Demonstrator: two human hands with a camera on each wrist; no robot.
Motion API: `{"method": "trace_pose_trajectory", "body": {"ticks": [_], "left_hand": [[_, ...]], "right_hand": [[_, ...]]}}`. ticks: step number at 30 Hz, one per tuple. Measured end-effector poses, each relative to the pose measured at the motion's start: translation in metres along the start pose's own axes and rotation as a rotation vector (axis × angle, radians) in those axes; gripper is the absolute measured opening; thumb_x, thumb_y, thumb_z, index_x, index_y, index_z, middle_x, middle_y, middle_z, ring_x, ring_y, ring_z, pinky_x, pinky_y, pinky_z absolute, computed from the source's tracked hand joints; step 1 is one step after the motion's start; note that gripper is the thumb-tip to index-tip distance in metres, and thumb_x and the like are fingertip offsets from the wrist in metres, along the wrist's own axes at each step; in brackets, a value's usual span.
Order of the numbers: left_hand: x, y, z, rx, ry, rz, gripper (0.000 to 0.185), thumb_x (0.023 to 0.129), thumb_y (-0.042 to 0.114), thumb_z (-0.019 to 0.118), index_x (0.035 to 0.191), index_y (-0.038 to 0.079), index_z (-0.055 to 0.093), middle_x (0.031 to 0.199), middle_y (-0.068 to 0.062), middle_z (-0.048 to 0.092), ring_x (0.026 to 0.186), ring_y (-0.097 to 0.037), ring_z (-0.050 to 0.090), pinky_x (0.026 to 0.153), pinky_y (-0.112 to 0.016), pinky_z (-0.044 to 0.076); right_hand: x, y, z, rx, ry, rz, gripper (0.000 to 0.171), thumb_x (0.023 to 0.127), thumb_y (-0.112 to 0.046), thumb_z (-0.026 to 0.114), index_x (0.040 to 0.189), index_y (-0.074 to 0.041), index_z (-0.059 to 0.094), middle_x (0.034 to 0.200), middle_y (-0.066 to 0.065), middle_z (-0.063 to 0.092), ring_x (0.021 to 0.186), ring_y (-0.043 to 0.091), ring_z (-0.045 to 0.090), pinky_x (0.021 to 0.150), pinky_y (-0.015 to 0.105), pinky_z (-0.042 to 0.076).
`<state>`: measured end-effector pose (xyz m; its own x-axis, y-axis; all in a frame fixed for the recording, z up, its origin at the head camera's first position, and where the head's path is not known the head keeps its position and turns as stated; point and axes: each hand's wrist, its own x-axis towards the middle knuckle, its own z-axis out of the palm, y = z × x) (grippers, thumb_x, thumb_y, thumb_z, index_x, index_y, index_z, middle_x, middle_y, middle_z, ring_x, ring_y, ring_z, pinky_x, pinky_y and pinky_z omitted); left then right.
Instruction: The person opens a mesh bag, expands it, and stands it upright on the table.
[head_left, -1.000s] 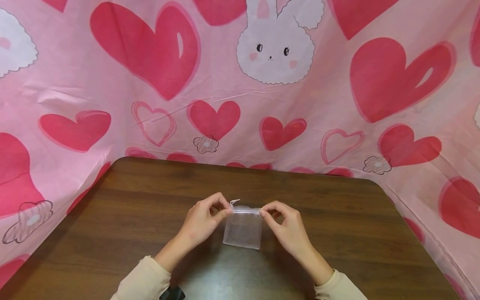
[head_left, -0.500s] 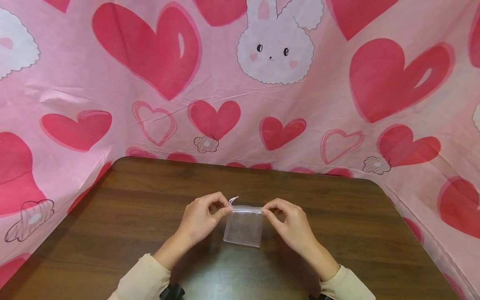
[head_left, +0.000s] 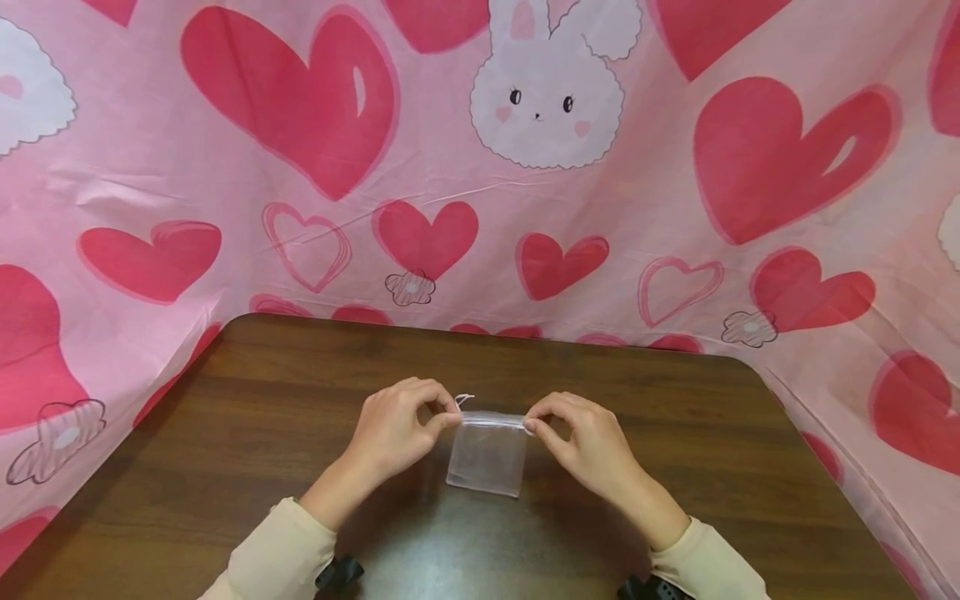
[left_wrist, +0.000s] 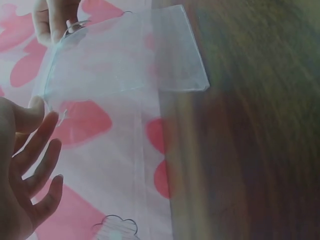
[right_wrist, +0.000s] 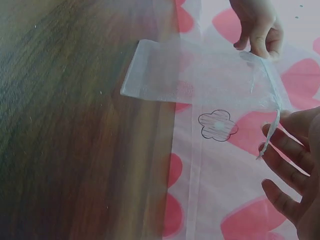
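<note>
Both hands, left [head_left: 393, 433] and right [head_left: 588, 442], pinch the pouch's [head_left: 486, 457] far corners above the table [head_left: 225, 433].

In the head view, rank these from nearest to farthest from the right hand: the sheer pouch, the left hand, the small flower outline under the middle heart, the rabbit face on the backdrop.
1. Sheer pouch: pinched at its top corner by the right hand.
2. Left hand: across the pouch, at its other top corner.
3. Flower outline: on the backdrop, just above the table's far edge.
4. Rabbit face: high on the backdrop.
</note>
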<state>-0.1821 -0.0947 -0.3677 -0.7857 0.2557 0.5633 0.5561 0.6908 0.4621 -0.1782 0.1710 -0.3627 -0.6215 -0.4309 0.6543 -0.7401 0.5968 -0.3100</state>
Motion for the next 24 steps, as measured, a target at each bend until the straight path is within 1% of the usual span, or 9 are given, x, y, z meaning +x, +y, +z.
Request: {"method": "trace_pose_trajectory", "body": {"ticks": [2,5,11,16,21,24], "left_hand": [[0.001,-0.001,-0.001,0.012,-0.009,0.016,0.019,0.076,0.025,0.086,0.077,0.032,0.069,0.073,0.023,0.057,0.066,-0.005,0.055,0.059,-0.028,0.043],[0.003,-0.003,-0.003,0.029,-0.023,0.036,0.017,0.077,0.024,0.085,0.078,0.032,0.070,0.073,0.023,0.058,0.069,-0.007,0.058,0.059,-0.028,0.044],[0.006,-0.004,-0.004,0.046,-0.005,0.070,0.021,0.075,0.023,0.087,0.075,0.032,0.068,0.073,0.025,0.059,0.070,-0.004,0.058,0.060,-0.027,0.045],[0.007,-0.004,-0.006,0.069,0.007,0.112,0.022,0.073,0.023,0.088,0.074,0.031,0.067,0.072,0.025,0.059,0.068,-0.001,0.056,0.058,-0.026,0.044],[0.008,-0.004,-0.006,0.121,0.003,0.159,0.022,0.073,0.025,0.088,0.075,0.031,0.067,0.073,0.023,0.060,0.068,-0.001,0.054,0.058,-0.027,0.044],[0.008,-0.003,-0.007,0.159,-0.006,0.197,0.021,0.073,0.025,0.088,0.076,0.029,0.067,0.075,0.021,0.062,0.069,-0.004,0.056,0.059,-0.028,0.045]], "right_hand": [[0.001,0.000,-0.001,0.001,-0.005,-0.027,0.016,0.081,-0.011,0.081,0.086,-0.021,0.070,0.084,-0.016,0.065,0.061,-0.001,0.043,0.057,0.016,0.037],[0.004,0.002,-0.003,0.002,-0.011,-0.068,0.016,0.081,-0.010,0.081,0.086,-0.020,0.070,0.084,-0.016,0.066,0.065,0.001,0.050,0.058,0.018,0.040],[0.009,0.004,-0.008,-0.016,-0.041,-0.123,0.015,0.081,-0.011,0.081,0.086,-0.019,0.069,0.085,-0.015,0.067,0.075,0.004,0.060,0.065,0.026,0.048],[0.013,0.006,-0.011,-0.043,-0.075,-0.153,0.014,0.081,-0.012,0.081,0.087,-0.018,0.069,0.085,-0.013,0.068,0.077,0.008,0.063,0.069,0.032,0.052],[0.015,0.008,-0.013,-0.068,-0.104,-0.169,0.014,0.081,-0.013,0.080,0.088,-0.018,0.069,0.085,-0.012,0.068,0.076,0.012,0.064,0.069,0.034,0.052],[0.014,0.008,-0.014,-0.078,-0.118,-0.173,0.014,0.081,-0.013,0.080,0.088,-0.018,0.069,0.084,-0.012,0.067,0.076,0.011,0.064,0.068,0.033,0.052]]}}
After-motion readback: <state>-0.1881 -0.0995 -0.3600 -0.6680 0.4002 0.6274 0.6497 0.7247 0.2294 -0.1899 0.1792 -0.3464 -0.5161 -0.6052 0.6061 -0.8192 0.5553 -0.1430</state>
